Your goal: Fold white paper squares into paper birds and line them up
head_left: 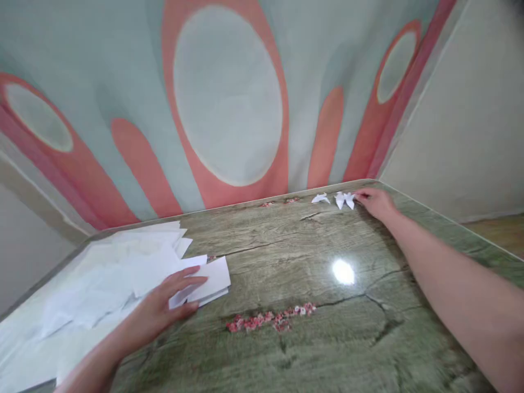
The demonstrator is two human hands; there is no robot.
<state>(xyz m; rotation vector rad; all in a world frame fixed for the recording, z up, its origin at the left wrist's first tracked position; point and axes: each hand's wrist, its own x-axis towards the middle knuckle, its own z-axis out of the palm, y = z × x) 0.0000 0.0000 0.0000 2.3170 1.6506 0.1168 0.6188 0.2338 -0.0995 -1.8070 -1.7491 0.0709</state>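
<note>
My left hand (174, 292) is on the table's left side, with its fingers over a piece of folded white paper (215, 275) and its thumb along the near edge. The paper lies in a few layers. Far off at the back right, my right hand (374, 202) reaches out, thumb and finger pinched at the edge of a small white folded paper figure (344, 200) with wing-like points. Just left of that stands another white folded figure (321, 198), apart from my hand.
A broad spread of loose white paper sheets (102, 267) covers the table's left part. The wood-patterned tabletop (278, 262) carries a pink flower pattern (270, 319) and a bright light reflection. A wall (229, 98) with coral and grey shapes rises behind its back edge.
</note>
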